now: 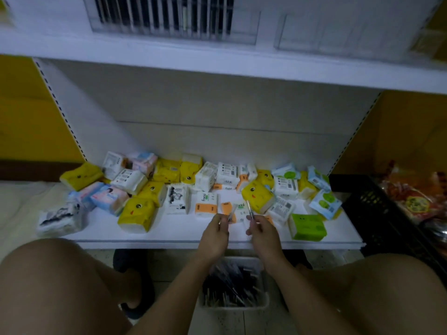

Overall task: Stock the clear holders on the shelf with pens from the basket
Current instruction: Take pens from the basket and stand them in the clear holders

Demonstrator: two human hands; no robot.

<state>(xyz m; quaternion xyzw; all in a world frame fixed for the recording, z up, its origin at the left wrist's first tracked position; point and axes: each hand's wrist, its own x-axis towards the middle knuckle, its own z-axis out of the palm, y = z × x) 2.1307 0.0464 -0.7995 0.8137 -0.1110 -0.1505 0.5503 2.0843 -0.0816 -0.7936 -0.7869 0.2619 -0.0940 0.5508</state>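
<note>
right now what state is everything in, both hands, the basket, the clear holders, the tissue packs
left hand: pinches first pen
right hand: pinches second pen
basket: on the floor, full of pens
left clear holder: filled with a row of pens
right clear holder: looks empty
tissue packs: jumbled on the lower shelf

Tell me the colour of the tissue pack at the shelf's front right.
The tissue pack is lime green, seen clearly in the head view.

Only "Facial" is legible, on a white-and-orange tissue pack (206, 204).
</note>
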